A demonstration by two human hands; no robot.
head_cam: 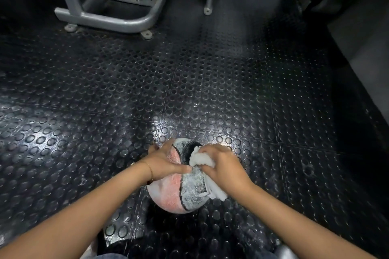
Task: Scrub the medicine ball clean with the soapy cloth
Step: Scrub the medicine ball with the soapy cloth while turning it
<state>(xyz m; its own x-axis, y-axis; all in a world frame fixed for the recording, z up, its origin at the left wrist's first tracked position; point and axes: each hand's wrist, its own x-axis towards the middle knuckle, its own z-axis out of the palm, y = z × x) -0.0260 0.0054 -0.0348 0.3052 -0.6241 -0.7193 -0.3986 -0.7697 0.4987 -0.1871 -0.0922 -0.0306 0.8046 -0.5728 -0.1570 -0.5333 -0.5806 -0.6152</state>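
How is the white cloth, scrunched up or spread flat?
Scrunched up. The white cloth bunches in folds under the right hand, which grips it against the medicine ball.

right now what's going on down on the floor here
A person is scrubbing a medicine ball on the studded rubber floor. The left hand rests on top of the ball, steadying it, while the right hand grips a white cloth against its dark panel. A whitish film covers much of it.

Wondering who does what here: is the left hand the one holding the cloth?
No, the right hand grips the white cloth, while the left hand rests bare on the medicine ball.
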